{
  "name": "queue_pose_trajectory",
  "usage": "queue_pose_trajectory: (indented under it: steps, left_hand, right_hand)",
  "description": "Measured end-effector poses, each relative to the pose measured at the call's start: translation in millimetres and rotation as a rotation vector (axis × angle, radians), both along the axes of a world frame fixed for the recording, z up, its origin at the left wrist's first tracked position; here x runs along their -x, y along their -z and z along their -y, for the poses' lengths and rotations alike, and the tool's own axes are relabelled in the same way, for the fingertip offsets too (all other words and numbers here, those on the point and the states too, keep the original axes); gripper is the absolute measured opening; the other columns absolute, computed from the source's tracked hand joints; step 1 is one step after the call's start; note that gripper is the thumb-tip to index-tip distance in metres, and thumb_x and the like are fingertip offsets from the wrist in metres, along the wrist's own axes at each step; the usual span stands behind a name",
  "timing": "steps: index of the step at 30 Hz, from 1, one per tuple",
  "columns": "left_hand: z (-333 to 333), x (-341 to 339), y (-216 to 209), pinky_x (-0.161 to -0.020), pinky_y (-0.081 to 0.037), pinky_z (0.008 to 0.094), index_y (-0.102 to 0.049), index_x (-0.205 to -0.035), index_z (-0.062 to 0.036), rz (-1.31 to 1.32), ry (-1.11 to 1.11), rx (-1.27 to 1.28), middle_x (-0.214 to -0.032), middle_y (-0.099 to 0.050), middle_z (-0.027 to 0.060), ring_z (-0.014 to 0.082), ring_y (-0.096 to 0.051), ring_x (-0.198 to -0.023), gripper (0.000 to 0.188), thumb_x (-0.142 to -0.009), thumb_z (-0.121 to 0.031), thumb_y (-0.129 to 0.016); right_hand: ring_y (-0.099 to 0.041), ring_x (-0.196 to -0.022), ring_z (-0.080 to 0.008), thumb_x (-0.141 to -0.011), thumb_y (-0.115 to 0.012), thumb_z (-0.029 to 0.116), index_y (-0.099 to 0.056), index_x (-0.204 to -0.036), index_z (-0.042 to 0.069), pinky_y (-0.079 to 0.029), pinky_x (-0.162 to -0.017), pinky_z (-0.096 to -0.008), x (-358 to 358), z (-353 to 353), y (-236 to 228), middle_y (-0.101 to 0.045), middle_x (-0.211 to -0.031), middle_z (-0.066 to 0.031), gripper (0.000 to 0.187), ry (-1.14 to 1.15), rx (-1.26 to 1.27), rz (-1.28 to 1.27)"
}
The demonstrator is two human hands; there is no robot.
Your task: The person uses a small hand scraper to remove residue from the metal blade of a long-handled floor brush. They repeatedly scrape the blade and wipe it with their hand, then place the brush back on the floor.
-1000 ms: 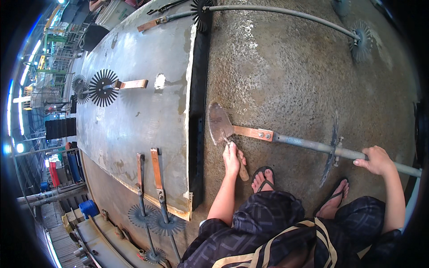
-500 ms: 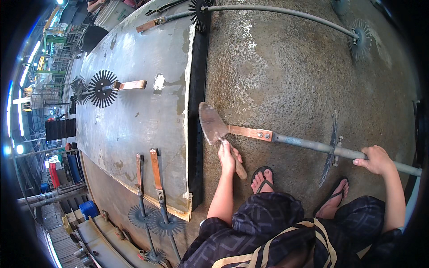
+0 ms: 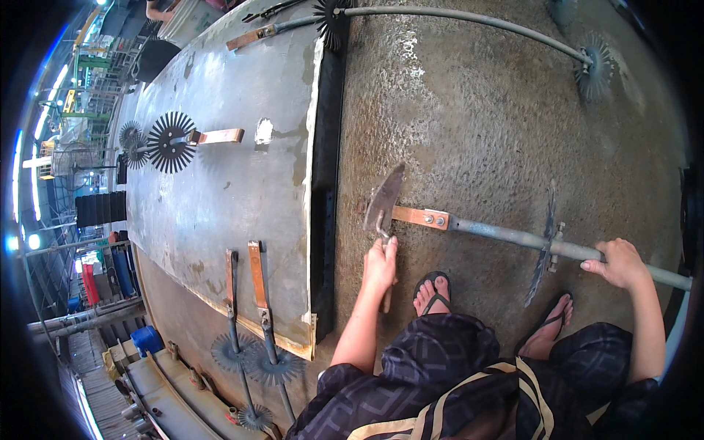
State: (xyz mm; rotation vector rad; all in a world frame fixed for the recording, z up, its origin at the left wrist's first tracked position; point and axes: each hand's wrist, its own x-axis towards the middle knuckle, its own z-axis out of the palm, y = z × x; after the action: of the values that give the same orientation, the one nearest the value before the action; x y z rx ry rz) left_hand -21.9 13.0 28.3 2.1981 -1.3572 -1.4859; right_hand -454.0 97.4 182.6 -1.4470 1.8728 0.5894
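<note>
The left hand [image 3: 379,267] is clamped on the trowel [image 3: 383,202], which extends beyond the fingertips across the pole's copper strip [image 3: 414,215]. The right hand [image 3: 620,264] is wrapped around the pole [image 3: 506,236]. Below: rough floor [image 3: 455,132]. Left: grey table [image 3: 249,191], blue drum [image 3: 147,340].

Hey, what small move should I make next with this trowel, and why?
Probably draw the trowel lightly along the copper strip: it crosses the strip near the end, your left hand holds it, and your right hand grips the pole bolted to the strip.
</note>
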Motion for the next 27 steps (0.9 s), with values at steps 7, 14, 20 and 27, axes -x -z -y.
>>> queue_pose_trajectory:
  steps: [7, 14, 20, 27]
  left_hand:
    - [-1.2, 0.1, -19.1, -0.041, -0.046, 0.0344, -0.054, -0.103, 0.0020, -0.038, 0.049, -0.097, -0.061, -0.058, 0.0113, 0.0187, -0.055, -0.041, 0.040, -0.094, -0.036, -0.049]
    - [2.5, -5.0, -19.8, -0.036, -0.041, 0.0318, -0.052, -0.105, 0.0022, -0.095, -0.001, -0.103, -0.057, -0.053, 0.0058, 0.0164, -0.049, -0.036, 0.038, -0.095, -0.034, -0.048]
    - [22.3, -18.9, -11.7, -0.058, -0.052, 0.0452, -0.054, -0.100, 0.0040, 0.179, 0.050, -0.060, -0.075, -0.064, 0.0264, 0.0355, -0.066, -0.063, 0.045, -0.092, -0.040, -0.049]
    - [-16.2, 20.1, -29.2, -0.082, -0.046, 0.0528, -0.055, -0.100, 0.0010, 0.378, 0.304, 0.054, -0.091, -0.061, 0.0330, 0.0474, -0.058, -0.094, 0.042, -0.091, -0.040, -0.048]
  right_hand:
    - [-0.061, -0.078, -0.0407, -0.073, -0.065, 0.055, -0.064, -0.081, 0.000, -0.047, -0.076, -0.0469, -1.6, -0.9, -0.3, -0.061, -0.069, -0.0228, 0.056, -0.015, 0.017, -0.023]
    - [-0.061, -0.079, -0.0404, -0.073, -0.066, 0.055, -0.064, -0.081, -0.001, -0.047, -0.076, -0.0469, -6.0, 1.4, -2.0, -0.061, -0.069, -0.0233, 0.056, -0.012, 0.028, -0.018]
    - [-0.061, -0.079, -0.0407, -0.073, -0.066, 0.055, -0.064, -0.082, -0.001, -0.047, -0.076, -0.0473, -4.7, -3.8, -2.9, -0.061, -0.071, -0.0234, 0.056, -0.039, 0.051, -0.031]
    - [-0.060, -0.081, -0.0412, -0.072, -0.066, 0.055, -0.064, -0.083, 0.000, -0.047, -0.076, -0.0472, -6.4, -7.1, -5.4, -0.062, -0.072, -0.0230, 0.056, -0.036, 0.068, -0.044]
